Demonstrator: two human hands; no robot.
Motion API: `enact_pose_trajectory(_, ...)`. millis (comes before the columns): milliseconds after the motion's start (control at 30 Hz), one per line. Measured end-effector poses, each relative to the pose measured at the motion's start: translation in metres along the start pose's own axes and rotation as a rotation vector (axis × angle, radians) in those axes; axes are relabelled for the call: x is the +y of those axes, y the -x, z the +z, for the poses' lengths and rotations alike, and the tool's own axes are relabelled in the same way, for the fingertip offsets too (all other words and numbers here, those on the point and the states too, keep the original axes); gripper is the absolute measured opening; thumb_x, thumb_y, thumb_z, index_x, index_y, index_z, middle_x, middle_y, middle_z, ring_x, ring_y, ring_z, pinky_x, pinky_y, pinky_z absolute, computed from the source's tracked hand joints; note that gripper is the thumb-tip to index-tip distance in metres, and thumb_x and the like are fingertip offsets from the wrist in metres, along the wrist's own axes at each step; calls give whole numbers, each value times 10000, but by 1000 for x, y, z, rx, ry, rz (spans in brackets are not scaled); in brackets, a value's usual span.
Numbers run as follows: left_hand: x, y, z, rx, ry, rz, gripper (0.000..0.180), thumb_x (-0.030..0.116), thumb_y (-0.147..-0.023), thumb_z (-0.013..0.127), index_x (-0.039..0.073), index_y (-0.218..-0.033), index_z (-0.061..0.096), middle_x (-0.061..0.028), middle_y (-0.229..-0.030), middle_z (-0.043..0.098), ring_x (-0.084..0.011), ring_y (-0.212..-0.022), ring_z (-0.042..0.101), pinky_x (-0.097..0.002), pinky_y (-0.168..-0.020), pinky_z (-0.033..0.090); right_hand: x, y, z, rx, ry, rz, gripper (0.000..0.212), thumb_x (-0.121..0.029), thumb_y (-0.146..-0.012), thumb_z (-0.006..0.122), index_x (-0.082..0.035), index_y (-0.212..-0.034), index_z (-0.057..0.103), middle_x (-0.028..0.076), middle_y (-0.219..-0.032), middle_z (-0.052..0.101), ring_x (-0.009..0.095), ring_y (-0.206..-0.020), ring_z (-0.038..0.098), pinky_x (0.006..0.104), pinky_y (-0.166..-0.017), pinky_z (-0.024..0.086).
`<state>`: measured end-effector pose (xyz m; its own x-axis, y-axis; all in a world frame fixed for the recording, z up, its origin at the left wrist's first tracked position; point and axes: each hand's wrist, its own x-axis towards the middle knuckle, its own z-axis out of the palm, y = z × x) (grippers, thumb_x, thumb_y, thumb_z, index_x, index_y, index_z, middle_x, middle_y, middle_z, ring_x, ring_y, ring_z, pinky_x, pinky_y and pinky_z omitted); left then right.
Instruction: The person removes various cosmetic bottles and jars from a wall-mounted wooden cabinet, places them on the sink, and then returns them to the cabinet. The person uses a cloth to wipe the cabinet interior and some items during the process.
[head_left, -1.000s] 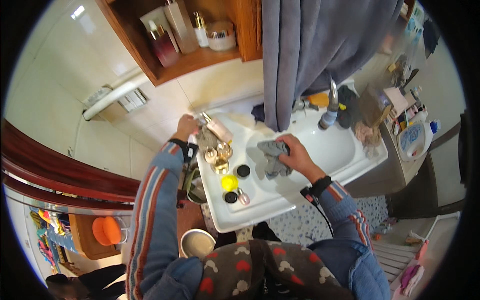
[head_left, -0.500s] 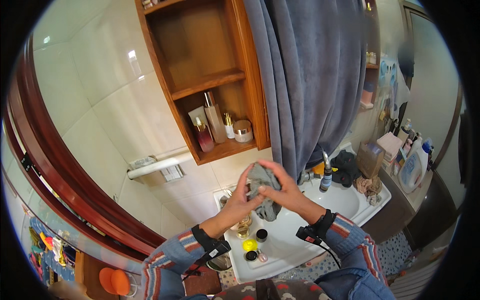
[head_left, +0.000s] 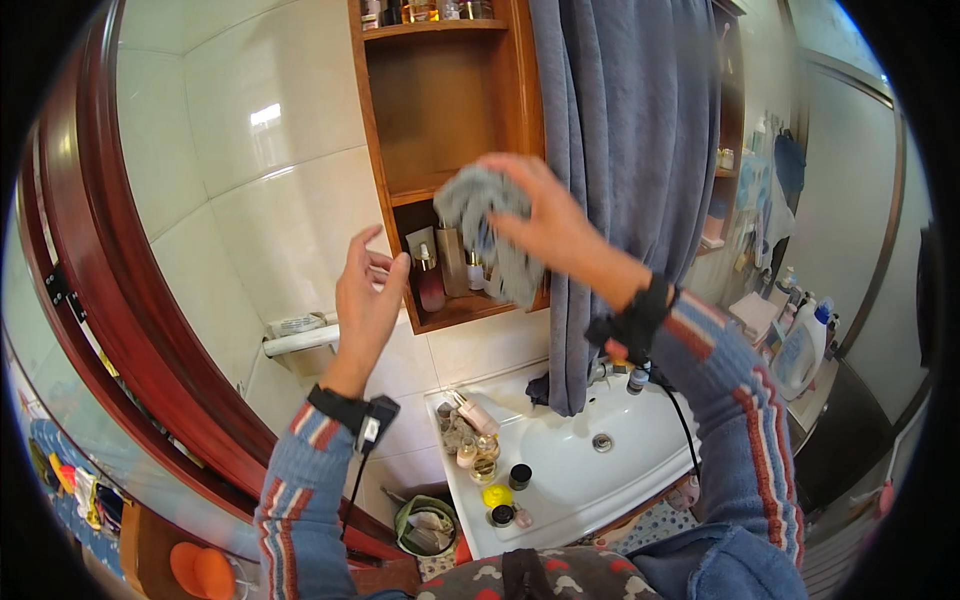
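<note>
The left hand (head_left: 368,290) is raised just left of the wooden wall cabinet (head_left: 385,190), fingers loosely spread and slightly curled, holding nothing and touching nothing that can be made out. To its right, the right hand (head_left: 545,222) is lifted in front of the cabinet's lower shelf, fingers closed around a crumpled grey cloth (head_left: 487,232) that hangs down over the shelf opening. Behind the cloth, the lower shelf holds a pink pump bottle (head_left: 431,285) and a taller brown bottle (head_left: 453,258). A grey towel (head_left: 630,150) hangs along the cabinet's right side. Below the cabinet, the white sink (head_left: 585,480) carries small bottles and jars on its left rim; its basin is bare apart from the drain.
</note>
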<state>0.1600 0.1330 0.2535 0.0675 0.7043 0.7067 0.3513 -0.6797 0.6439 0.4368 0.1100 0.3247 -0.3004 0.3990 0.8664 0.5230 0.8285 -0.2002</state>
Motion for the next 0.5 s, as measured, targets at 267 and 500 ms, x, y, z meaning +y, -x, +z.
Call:
enact_pose_trajectory(267, -37, -51, 14, -14, -546, 36, 776, 398, -976, 691, 25, -1570, 358, -223, -1038, 727, -372, -895, 717, -439, -794, 566, 37, -98, 20, -77, 640, 69, 604, -101, -815, 754, -107, -1394, 581, 202, -1361, 535, 460, -1246, 558, 495, -1049, 523)
enact_pose_trajectory(500, -68, -54, 22, -101, -473, 53, 832, 380, -1036, 579, -43, -1628, 174, -289, -1083, 713, -437, -914, 718, -492, -787, 582, 58, -121, 42, -288, 878, 250, 417, -273, -854, 702, -3, -1173, 719, 235, -1265, 641, 488, -1208, 572, 490, -1052, 506)
